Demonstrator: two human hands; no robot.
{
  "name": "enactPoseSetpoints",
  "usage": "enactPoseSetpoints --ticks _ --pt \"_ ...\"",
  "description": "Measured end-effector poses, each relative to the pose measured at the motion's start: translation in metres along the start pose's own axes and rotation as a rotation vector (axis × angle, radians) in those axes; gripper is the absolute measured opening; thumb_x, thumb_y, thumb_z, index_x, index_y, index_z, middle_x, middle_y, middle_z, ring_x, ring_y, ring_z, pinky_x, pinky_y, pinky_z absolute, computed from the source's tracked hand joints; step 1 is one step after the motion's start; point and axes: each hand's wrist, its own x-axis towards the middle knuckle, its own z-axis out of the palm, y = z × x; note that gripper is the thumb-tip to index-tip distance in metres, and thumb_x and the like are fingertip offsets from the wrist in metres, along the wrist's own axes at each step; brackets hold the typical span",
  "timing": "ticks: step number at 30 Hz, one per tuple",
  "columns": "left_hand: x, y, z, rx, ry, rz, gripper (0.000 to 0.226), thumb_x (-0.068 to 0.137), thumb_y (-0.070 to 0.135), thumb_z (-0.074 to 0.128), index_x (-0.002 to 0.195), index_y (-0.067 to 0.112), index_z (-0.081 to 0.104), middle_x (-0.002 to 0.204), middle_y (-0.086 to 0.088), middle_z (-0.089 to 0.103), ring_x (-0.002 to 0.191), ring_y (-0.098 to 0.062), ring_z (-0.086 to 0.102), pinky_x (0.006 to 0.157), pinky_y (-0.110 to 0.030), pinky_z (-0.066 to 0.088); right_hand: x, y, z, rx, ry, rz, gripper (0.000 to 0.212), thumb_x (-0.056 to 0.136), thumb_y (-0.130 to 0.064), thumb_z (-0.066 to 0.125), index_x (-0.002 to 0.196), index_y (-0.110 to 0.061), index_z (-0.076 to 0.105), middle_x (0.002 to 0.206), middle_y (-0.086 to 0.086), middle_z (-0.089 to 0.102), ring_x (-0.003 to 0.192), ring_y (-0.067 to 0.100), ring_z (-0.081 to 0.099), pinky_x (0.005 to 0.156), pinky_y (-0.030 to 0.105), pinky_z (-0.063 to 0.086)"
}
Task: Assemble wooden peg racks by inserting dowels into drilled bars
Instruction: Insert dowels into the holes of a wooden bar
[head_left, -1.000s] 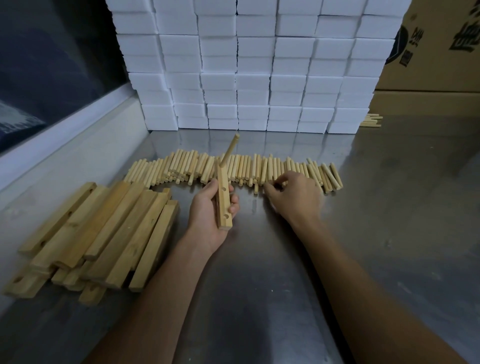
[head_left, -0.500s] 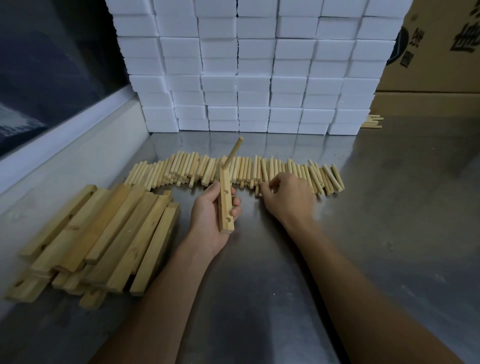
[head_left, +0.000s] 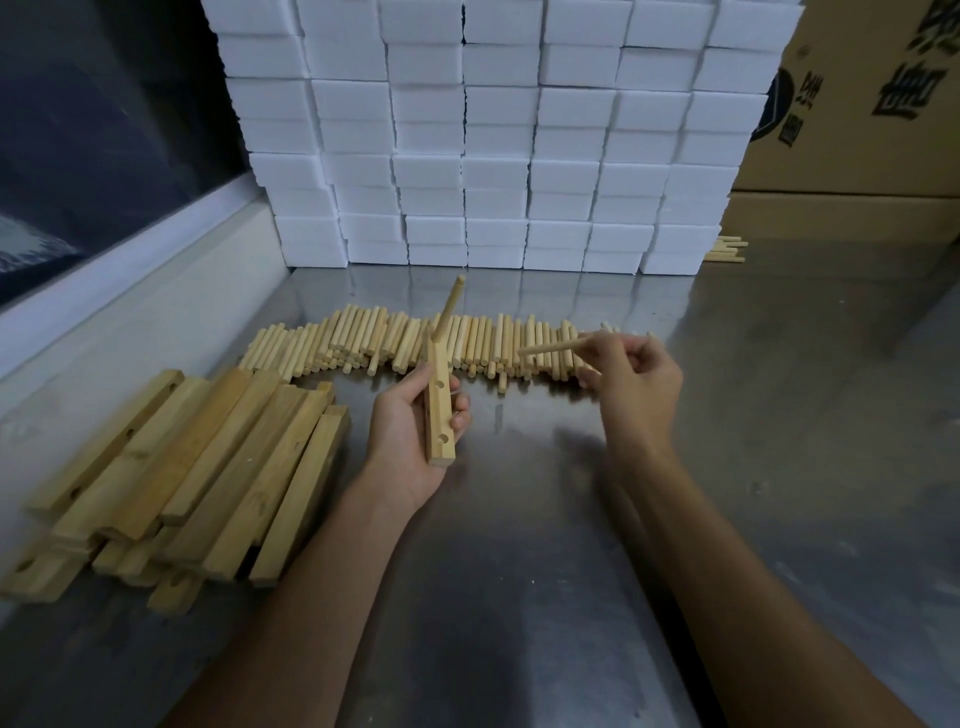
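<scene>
Currently: left hand, fingers wrapped round a drilled bar held near-upright above the steel desk; one dowel seated in its top hole, two holes empty. Right hand, fingers pinching a loose dowel above the dowel row. Bar stack lies left.

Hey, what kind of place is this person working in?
Probably a small workshop or packing bench: a steel-topped table bears a row of loose short wooden dowels and a pile of drilled wooden bars, with stacked white foam blocks and brown cardboard boxes behind.
</scene>
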Motion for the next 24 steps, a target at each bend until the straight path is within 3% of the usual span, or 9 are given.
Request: enactPoseSetpoints --ticks 2,5,8,10,12,14,17,20,24 --pt "-0.001 0.0 0.0 0.01 -0.004 0.001 0.017 0.1 0.016 0.047 0.105 0.003 0.058 0.069 -0.006 0.059 0.056 -0.015 0.052 0.044 -0.021 0.041 -0.003 0.0 -0.003 0.16 -0.046 0.139 0.021 0.094 -0.012 0.06 0.104 0.007 0.061 0.093 0.017 0.075 0.088 0.026 0.074 0.071 0.027 0.059" --pt "-0.002 -0.001 0.001 0.025 -0.009 0.002 0.019 0.101 0.016 0.046 0.109 0.003 0.057 0.07 -0.006 0.06 0.055 -0.014 0.053 0.043 -0.021 0.041 -0.01 0.004 -0.001 0.268 -0.129 0.241 0.015 0.101 -0.018 0.053 0.107 -0.006 0.06 0.079 0.004 0.073 0.072 0.018 0.071 0.063 0.029 0.057" --pt "-0.002 -0.002 0.0 0.047 0.004 0.016 0.022 0.103 0.019 0.046 0.113 0.003 0.057 0.07 -0.005 0.062 0.054 -0.013 0.054 0.042 -0.021 0.041 -0.015 0.011 0.0 0.198 -0.156 0.181 0.012 0.102 -0.023 0.052 0.103 -0.021 0.064 0.064 -0.004 0.059 0.047 0.009 0.052 0.04 0.021 0.041" --pt "-0.002 -0.002 0.0 0.056 0.005 0.025 0.023 0.103 0.02 0.045 0.114 0.004 0.057 0.072 -0.004 0.062 0.052 -0.013 0.053 0.04 -0.021 0.04 -0.017 0.016 0.001 0.134 -0.178 0.104 0.008 0.101 -0.024 0.055 0.101 -0.025 0.063 0.06 -0.006 0.057 0.04 0.007 0.039 0.037 0.017 0.029" --pt "-0.001 -0.003 0.0 0.054 0.004 0.027 0.023 0.104 0.02 0.045 0.115 0.005 0.057 0.073 -0.005 0.062 0.051 -0.012 0.051 0.038 -0.02 0.038 -0.018 0.017 0.001 0.108 -0.193 0.074 0.006 0.098 -0.022 0.059 0.093 -0.025 0.061 0.058 -0.006 0.058 0.041 0.007 0.036 0.037 0.017 0.027" --pt "-0.001 -0.002 -0.001 0.049 0.006 0.021 0.023 0.104 0.02 0.045 0.116 0.006 0.058 0.074 -0.005 0.063 0.05 -0.012 0.05 0.037 -0.02 0.037 -0.019 0.017 0.002 0.06 -0.217 0.088 0.008 0.094 -0.017 0.065 0.091 -0.024 0.067 0.063 -0.005 0.061 0.049 0.009 0.046 0.04 0.02 0.035" --pt "-0.001 -0.002 -0.001 0.04 0.011 0.013 0.023 0.103 0.02 0.045 0.115 0.007 0.058 0.074 -0.005 0.063 0.049 -0.011 0.049 0.037 -0.019 0.036 -0.021 0.016 0.004 0.084 -0.265 0.167 0.035 0.088 -0.003 0.069 0.117 -0.023 0.066 0.086 -0.005 0.071 0.07 0.008 0.065 0.054 0.021 0.048" --pt "-0.001 -0.002 -0.001 0.036 0.02 0.006 0.023 0.103 0.021 0.045 0.115 0.006 0.059 0.076 -0.006 0.061 0.049 -0.011 0.049 0.037 -0.019 0.035 -0.022 0.016 0.005 0.1 -0.325 0.183 0.054 0.083 -0.001 0.071 0.131 -0.023 0.058 0.103 -0.005 0.071 0.085 0.009 0.068 0.061 0.021 0.051" --pt "-0.001 -0.002 -0.001 0.03 0.02 0.001 0.022 0.103 0.02 0.046 0.115 0.006 0.058 0.074 -0.005 0.062 0.049 -0.011 0.049 0.036 -0.019 0.034 -0.027 0.014 0.008 0.065 -0.36 0.153 0.027 0.095 -0.016 0.063 0.122 -0.016 0.064 0.09 -0.001 0.073 0.074 0.01 0.067 0.059 0.021 0.05"
